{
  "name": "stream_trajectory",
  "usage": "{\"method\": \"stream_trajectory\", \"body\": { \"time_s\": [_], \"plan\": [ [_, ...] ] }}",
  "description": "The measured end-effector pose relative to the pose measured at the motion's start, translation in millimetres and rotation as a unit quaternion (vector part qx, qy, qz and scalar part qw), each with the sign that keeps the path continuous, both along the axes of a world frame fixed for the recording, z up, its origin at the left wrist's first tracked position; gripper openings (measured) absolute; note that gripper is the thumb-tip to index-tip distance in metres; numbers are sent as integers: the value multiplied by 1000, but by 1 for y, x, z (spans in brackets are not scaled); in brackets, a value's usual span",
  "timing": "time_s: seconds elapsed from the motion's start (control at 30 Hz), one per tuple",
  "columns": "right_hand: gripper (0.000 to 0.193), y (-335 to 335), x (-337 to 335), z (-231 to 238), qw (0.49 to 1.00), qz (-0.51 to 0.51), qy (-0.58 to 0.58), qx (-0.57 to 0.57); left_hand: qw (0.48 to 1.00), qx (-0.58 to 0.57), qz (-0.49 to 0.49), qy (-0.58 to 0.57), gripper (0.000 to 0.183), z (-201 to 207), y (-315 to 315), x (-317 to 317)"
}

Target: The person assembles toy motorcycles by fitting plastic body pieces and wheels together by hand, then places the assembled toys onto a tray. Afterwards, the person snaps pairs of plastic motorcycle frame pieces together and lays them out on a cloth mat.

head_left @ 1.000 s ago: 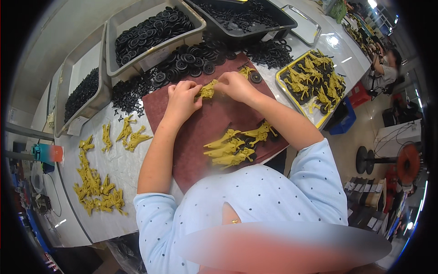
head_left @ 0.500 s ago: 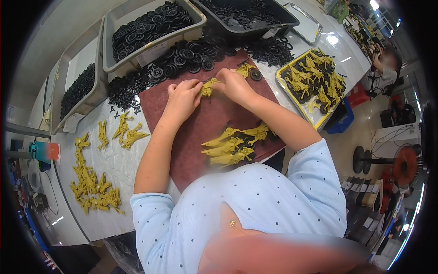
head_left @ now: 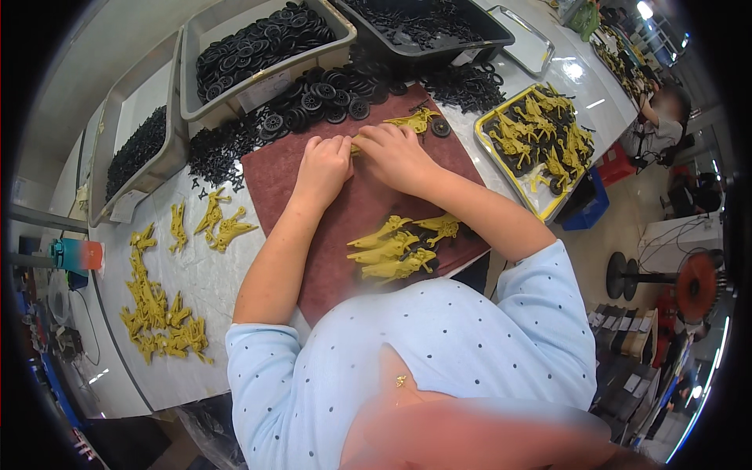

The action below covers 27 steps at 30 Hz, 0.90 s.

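My left hand (head_left: 323,171) is closed, fingers curled, over the far part of a dark red cloth (head_left: 274,188). Beside it, my right hand (head_left: 398,158) is bent over the same spot, its fingers closed. Between them they grip a yellow plastic part (head_left: 357,146), mostly covered by the fingers. Just past my right hand lies another yellow part (head_left: 415,120), with a black toy wheel (head_left: 440,127) next to it. Nearer my body, several yellow parts with black pieces on them (head_left: 392,247) rest on the cloth.
Loose black wheels (head_left: 325,98) and small black pieces (head_left: 223,149) are heaped behind the cloth. Grey bins (head_left: 262,92) and a black bin (head_left: 439,55) stand at the back. Yellow parts (head_left: 157,313) lie at left. A yellow-rimmed tray (head_left: 501,168) of them sits at right.
My hands have closed in around the yellow part, which showed between them before and is now mostly hidden. The left hand has moved slightly right and its fingers are more curled.
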State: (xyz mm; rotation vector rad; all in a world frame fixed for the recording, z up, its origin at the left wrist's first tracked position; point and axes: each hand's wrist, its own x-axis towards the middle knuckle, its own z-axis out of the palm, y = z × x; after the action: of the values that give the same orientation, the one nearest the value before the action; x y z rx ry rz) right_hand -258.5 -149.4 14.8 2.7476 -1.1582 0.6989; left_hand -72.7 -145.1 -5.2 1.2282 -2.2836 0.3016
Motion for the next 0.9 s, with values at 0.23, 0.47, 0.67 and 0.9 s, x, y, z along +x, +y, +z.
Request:
{"method": "stream_trajectory", "body": {
  "time_s": [0.23, 0.47, 0.67, 0.9],
  "plan": [
    [26, -8, -8, 23, 991, 68, -111, 23, 980, 67, -78, 170, 28, 40, 22, 6],
    [16, 17, -9, 57, 994, 61, -89, -23, 978, 13, -140, 154, 26, 67, 38, 1],
    [14, 28, -12, 67, 995, 49, -80, -21, 974, -8, -157, 160, 25, 76, 45, -2],
    [42, 46, -15, 89, 971, 14, -234, 41, 953, 70, -114, 271, 24, 84, 53, 0]
  ]
}}
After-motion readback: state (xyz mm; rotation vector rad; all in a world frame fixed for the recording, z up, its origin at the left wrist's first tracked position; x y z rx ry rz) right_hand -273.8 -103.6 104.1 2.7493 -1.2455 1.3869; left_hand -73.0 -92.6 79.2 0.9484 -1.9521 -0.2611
